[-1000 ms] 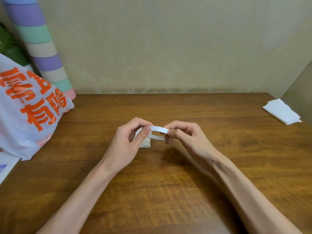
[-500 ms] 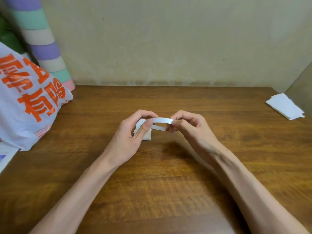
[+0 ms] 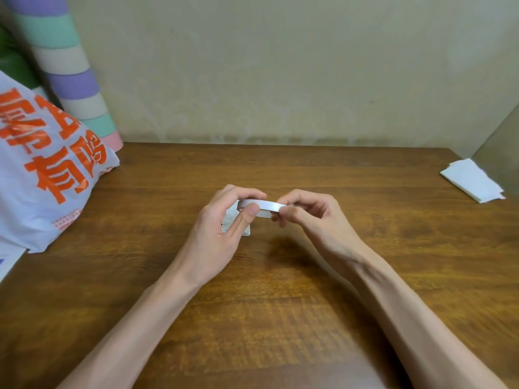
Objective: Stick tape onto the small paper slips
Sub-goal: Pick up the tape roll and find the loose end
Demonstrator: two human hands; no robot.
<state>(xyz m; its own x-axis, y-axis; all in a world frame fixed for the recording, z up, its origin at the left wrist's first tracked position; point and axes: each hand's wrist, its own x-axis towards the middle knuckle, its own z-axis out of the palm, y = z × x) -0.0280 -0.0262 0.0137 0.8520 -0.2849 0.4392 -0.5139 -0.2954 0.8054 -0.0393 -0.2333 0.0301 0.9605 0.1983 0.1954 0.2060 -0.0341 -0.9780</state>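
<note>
White tape roll (image 3: 266,205) — just one

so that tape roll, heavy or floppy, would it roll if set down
Probably light: the tape roll is a thin, narrow ring, pinched by fingertips of the left hand and right hand. It likely flexes a little if squeezed. Set on edge on the table it could roll; laid flat it should stay.

Your tape roll (image 3: 264,205) is a thin white ring, held nearly flat above the counter (image 3: 280,318). Your left hand (image 3: 222,228) pinches its left rim and your right hand (image 3: 314,217) its right. The small paper slips (image 3: 230,215) lie on the counter just beneath, a pale little stack, seemingly printed, mostly hidden behind your left hand.
</note>
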